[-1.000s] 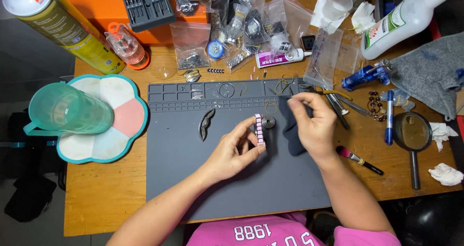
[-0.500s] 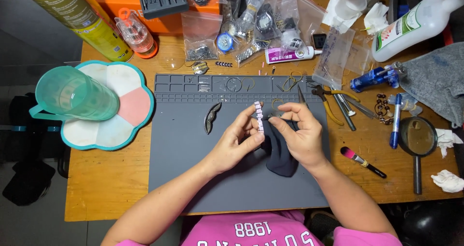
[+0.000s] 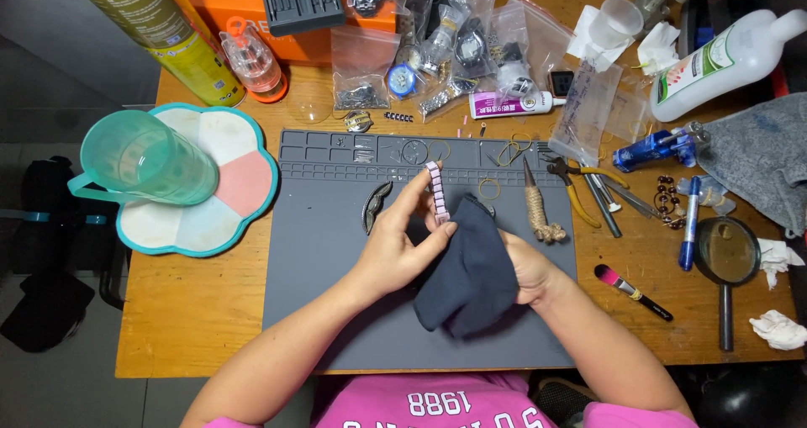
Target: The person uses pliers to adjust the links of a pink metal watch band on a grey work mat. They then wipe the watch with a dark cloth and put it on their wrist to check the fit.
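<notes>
The left hand (image 3: 402,247) is raised over the grey mat (image 3: 319,310) on the worktop (image 3: 193,310), its grip pinching one pink link strap (image 3: 435,192) upright between thumb and fingers. The right hand (image 3: 525,272) is mostly wrapped in one dark cloth (image 3: 466,281), its grip closed around the fabric, just beside the strap. The strap is slim, segmented and pale pink. One curved dark piece (image 3: 375,205) lies left of the hands.

Wooden table (image 3: 193,310): grey work mat (image 3: 328,310), flower-shaped tray (image 3: 244,184), magnifier (image 3: 725,256), pliers (image 3: 576,188), misc. bags.
</notes>
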